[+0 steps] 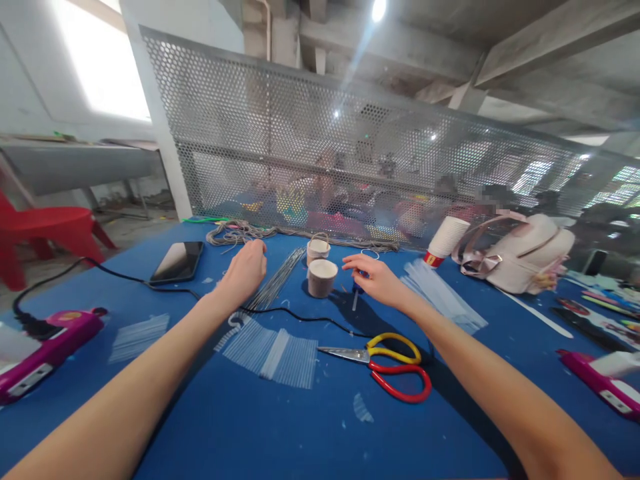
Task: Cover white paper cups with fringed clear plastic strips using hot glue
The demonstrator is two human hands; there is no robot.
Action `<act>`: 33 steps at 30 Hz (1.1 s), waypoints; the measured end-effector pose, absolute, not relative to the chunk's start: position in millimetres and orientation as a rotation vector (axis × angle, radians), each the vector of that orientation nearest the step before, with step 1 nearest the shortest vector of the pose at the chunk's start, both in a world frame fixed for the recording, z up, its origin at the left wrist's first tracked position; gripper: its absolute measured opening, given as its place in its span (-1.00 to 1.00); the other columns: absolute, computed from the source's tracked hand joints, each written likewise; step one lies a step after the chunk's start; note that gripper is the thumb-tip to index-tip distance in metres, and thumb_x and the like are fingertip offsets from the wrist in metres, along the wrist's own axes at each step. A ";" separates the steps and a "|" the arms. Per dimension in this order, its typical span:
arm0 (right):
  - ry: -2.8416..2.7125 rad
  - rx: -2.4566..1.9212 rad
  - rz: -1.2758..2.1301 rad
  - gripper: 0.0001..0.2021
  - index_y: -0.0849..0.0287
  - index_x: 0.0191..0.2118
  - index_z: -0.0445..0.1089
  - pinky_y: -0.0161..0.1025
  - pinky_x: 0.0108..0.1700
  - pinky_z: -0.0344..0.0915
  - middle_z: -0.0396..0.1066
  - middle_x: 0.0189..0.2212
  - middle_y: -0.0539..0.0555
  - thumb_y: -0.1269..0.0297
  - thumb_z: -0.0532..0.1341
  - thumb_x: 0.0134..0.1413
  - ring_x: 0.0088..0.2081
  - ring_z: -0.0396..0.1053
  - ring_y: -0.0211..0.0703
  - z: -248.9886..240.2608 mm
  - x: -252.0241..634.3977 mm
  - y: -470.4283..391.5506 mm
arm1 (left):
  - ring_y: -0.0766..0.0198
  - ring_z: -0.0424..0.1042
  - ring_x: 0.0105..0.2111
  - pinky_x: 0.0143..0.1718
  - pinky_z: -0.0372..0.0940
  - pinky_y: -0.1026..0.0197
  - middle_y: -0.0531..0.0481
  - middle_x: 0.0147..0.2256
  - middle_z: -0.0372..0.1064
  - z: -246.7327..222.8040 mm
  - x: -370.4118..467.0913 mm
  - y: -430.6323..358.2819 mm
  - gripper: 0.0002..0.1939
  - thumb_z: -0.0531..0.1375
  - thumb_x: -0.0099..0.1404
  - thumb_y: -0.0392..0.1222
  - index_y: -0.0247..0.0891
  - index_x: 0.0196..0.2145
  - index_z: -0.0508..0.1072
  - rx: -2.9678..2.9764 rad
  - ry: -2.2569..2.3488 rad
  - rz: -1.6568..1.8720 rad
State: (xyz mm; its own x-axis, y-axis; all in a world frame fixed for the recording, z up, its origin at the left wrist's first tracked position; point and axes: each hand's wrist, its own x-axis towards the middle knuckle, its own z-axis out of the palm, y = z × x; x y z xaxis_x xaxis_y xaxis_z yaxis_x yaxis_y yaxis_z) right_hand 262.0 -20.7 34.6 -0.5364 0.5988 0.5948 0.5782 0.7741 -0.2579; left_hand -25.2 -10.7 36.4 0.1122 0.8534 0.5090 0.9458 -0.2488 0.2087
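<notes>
With the two small tubs (322,283) (319,250) as centre: one phone (179,263) and, beyond, one red chair (55,225) at nine o'clock, one backpack (533,257) at three, one pair of scissors (371,360) at five, two power strips (55,353) (587,377) at eight and four.

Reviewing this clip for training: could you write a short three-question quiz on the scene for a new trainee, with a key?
1. Multiple choice: what stands between the left hand and the right hand in the picture?
A) a power strip
B) a pale-topped, cup-shaped object
C) a red chair

2. True or false: the black phone lies nearer the left hand than the right hand.

3. Fill in: the scissors have a red handle and a ____ one.

Key: 1. B. 2. True. 3. Yellow.
</notes>
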 end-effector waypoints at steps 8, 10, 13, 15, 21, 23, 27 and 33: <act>-2.271 -0.914 0.018 -0.74 0.17 -0.25 0.44 -0.10 -0.08 0.38 0.45 -0.15 0.16 0.51 0.04 0.07 -0.12 0.42 -0.13 30.8 282.3 -55.2 | 0.08 0.37 -0.22 -0.15 0.30 0.09 -0.17 -0.29 0.31 39.9 -23.8 -14.2 -0.78 -0.07 0.16 -0.38 -0.23 -0.35 0.32 -2.286 -1.676 -0.917; -2.272 -0.914 0.031 -0.75 0.16 -0.25 0.44 -0.10 -0.09 0.39 0.45 -0.15 0.16 0.49 0.04 0.09 -0.12 0.42 -0.12 27.0 286.6 -63.4 | 0.09 0.36 -0.22 -0.15 0.30 0.10 -0.18 -0.27 0.31 39.1 -23.0 -14.6 -0.77 -0.08 0.16 -0.39 -0.25 -0.33 0.34 -2.299 -1.658 -0.921; -2.284 -0.935 0.049 -0.76 0.15 -0.23 0.43 -0.10 -0.08 0.39 0.45 -0.13 0.15 0.47 0.04 0.11 -0.12 0.43 -0.12 21.0 292.9 -76.7 | 0.09 0.36 -0.20 -0.13 0.28 0.11 -0.22 -0.23 0.31 39.1 -20.8 -17.6 -0.73 -0.10 0.18 -0.40 -0.30 -0.28 0.35 -2.315 -1.643 -0.907; -2.299 -0.930 0.042 -0.77 0.15 -0.23 0.43 -0.09 -0.08 0.39 0.46 -0.14 0.15 0.46 0.04 0.12 -0.13 0.43 -0.11 17.2 296.6 -85.4 | 0.11 0.35 -0.19 -0.13 0.27 0.12 -0.23 -0.21 0.31 40.4 -18.8 -20.3 -0.71 -0.12 0.19 -0.41 -0.32 -0.27 0.35 -2.310 -1.646 -0.895; -2.301 -0.883 0.084 -0.78 0.14 -0.23 0.42 -0.12 -0.11 0.43 0.47 -0.18 0.14 0.45 0.04 0.14 -0.16 0.45 -0.11 9.7 299.8 -103.7 | 0.16 0.36 -0.21 -0.15 0.24 0.17 -0.14 -0.25 0.38 45.8 -13.9 -27.1 -0.71 -0.11 0.23 -0.37 -0.28 -0.22 0.36 -2.303 -1.648 -0.872; -2.304 -0.874 0.111 -0.77 0.13 -0.23 0.43 -0.13 -0.11 0.43 0.47 -0.18 0.13 0.45 0.04 0.13 -0.16 0.46 -0.11 8.9 299.1 -106.5 | 0.18 0.39 -0.26 -0.18 0.24 0.19 -0.08 -0.30 0.41 46.7 -14.7 -30.4 -0.72 -0.09 0.24 -0.34 -0.27 -0.19 0.37 -2.320 -1.652 -0.858; -2.321 -0.857 0.146 -0.76 0.12 -0.20 0.42 -0.14 -0.09 0.42 0.47 -0.18 0.12 0.46 0.05 0.13 -0.15 0.45 -0.11 8.7 298.6 -108.4 | 0.21 0.39 -0.33 -0.23 0.25 0.20 -0.04 -0.34 0.39 47.3 -23.0 -43.7 -0.67 -0.07 0.23 -0.31 -0.25 -0.11 0.37 -2.366 -1.651 -0.822; -2.417 -0.817 0.136 -0.75 0.13 -0.17 0.42 -0.17 -0.12 0.41 0.47 -0.18 0.12 0.46 0.03 0.15 -0.16 0.44 -0.10 12.3 294.0 -113.6 | 0.24 0.38 -0.34 -0.25 0.31 0.20 -0.07 -0.25 0.36 44.5 -52.3 -79.3 -0.68 -0.02 0.19 -0.23 -0.25 -0.13 0.38 -2.557 -1.724 -0.714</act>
